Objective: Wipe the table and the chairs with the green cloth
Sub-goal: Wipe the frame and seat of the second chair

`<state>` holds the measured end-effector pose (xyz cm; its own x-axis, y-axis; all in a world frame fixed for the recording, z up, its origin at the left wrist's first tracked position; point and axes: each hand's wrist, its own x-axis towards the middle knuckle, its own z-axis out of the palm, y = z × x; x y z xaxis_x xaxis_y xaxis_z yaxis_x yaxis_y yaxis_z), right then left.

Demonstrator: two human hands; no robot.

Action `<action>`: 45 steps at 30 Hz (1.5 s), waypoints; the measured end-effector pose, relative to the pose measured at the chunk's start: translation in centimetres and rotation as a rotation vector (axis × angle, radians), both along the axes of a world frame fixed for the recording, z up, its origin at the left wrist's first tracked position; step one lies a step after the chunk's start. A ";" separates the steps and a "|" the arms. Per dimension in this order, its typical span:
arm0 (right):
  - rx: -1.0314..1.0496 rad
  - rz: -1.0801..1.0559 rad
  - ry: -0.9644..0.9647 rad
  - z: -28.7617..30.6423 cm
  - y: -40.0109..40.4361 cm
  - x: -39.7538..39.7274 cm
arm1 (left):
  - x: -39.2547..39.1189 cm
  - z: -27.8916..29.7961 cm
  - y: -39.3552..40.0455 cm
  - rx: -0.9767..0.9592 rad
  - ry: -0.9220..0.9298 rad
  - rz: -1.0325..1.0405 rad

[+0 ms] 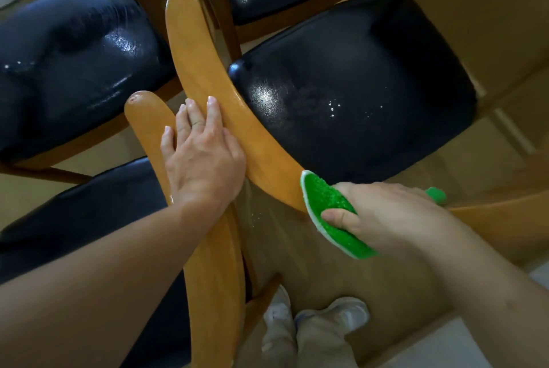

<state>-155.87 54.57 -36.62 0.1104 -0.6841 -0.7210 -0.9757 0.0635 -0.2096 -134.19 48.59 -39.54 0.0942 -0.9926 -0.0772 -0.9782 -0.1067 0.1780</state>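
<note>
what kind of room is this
Probably a home dining area: several matching wooden chairs with black padded seats stand close together on a wood floor, and the right hand wipes one chair's curved top rail with a green cloth.

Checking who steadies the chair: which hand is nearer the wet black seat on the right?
Left. The left hand rests on the backrest bordering that seat; the right hand grips the green cloth below it.
</note>
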 end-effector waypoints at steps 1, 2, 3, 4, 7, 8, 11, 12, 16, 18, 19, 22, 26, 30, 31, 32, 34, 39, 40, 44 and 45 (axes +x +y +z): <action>-0.042 -0.025 0.000 -0.2 0.0 0.8 | 0.0 -0.1 -0.1 -0.008 -0.006 0.006; -0.093 -0.058 -0.014 -0.5 -0.1 1.9 | 0.0 -0.1 -0.1 -0.014 -0.014 0.012; -0.156 -0.100 -0.039 -1.0 -0.2 3.1 | -0.1 -0.2 -0.2 -0.017 -0.024 0.014; -0.231 -0.148 -0.069 -1.4 -0.3 4.2 | -0.1 -0.2 -0.2 -0.016 -0.032 0.014; -0.485 -0.231 -0.124 -2.5 -0.1 6.6 | -0.3 -0.3 -0.3 -0.017 -0.056 0.009; -0.549 -0.229 -0.122 -2.7 0.3 6.9 | -0.3 -0.3 -0.3 -0.021 -0.063 0.008; -0.631 -0.138 -0.050 -2.8 1.9 5.9 | -0.4 0.0 -0.2 -0.014 -0.069 0.010; -0.636 -0.097 -0.016 -2.6 2.5 5.0 | -0.5 0.2 -0.2 -0.011 -0.072 0.013; -0.573 0.042 0.181 -1.2 3.9 -0.6 | -0.6 0.5 0.2 -0.010 -0.091 -0.004; -0.510 0.013 0.264 -0.6 3.7 -2.9 | -0.6 0.5 0.3 -0.016 -0.089 -0.023; -0.480 -0.007 0.285 -0.5 3.5 -3.5 | -0.6 0.5 0.4 -0.020 -0.090 -0.026; -0.488 -0.026 0.314 -0.7 3.3 -2.6 | -0.3 0.3 0.2 -0.024 -0.099 -0.019; -0.593 -0.063 0.223 -1.4 3.2 0.0 | -0.2 0.1 0.0 -0.036 -0.109 -0.017; -0.583 -0.154 0.031 -2.7 2.0 3.5 | -0.4 0.1 -0.1 -0.046 -0.122 -0.006; -0.584 -0.176 -0.007 -2.9 1.6 4.2 | -0.4 0.0 -0.2 -0.045 -0.125 0.001; -0.587 -0.196 -0.043 -3.1 1.1 4.8 | -0.4 -0.1 -0.2 -0.044 -0.126 0.006; -0.573 -0.225 -0.108 -3.1 0.2 5.5 | -0.5 -0.2 -0.2 -0.047 -0.125 0.008; -0.421 -0.219 -0.177 -2.3 -0.3 4.6 | -0.6 -0.2 -0.2 -0.042 -0.111 0.002; -0.390 -0.202 -0.168 -2.0 -0.2 4.1 | -0.6 -0.2 -0.1 -0.042 -0.107 0.001; -0.333 -0.024 -0.022 -1.5 1.5 2.2 | -0.3 -0.3 -0.1 -0.048 -0.108 0.003; -0.427 0.049 0.031 -1.5 2.2 2.1 | -0.3 -0.3 -0.1 -0.050 -0.111 0.000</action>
<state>-153.81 56.74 -38.12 0.1327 -0.9162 -0.3781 -0.9817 -0.0690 -0.1773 -134.47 48.45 -39.85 0.0998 -0.9949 -0.0162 -0.9922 -0.1007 0.0735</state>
